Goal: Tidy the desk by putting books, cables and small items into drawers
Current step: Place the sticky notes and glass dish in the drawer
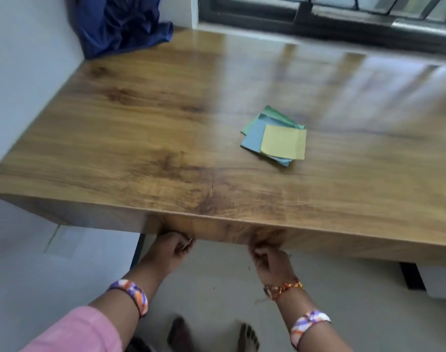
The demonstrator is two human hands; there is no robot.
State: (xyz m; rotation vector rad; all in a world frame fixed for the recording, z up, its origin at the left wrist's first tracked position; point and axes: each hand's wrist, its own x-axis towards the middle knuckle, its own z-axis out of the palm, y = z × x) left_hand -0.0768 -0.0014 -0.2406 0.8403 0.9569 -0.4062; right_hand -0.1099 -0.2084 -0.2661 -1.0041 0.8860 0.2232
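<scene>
From the head camera, a broad wood-grain table (pixel 166 138) with a glossy top filled most of the view. On it, right of the table's middle, lay a small loose pile of square sticky notes (pixel 274 141): a yellow sheet on top, blue beneath it, green at the back. In the table's far left corner, against the pale wall, sat a crumpled dark blue cloth (pixel 120 24).

Both hands were at the table's near front panel (pixel 216 228), which looked like a drawer front. The left hand (pixel 172 248) had its fingers curled under the panel's lower edge, gripping it. The right hand (pixel 270 259), further right along the same edge, gripped it likewise with curled fingers. Each wrist wore a patterned purple, orange and white band (pixel 134 293), and the left arm a pink sleeve (pixel 77 331). Bare feet showed blurred on the pale floor below the table.
</scene>
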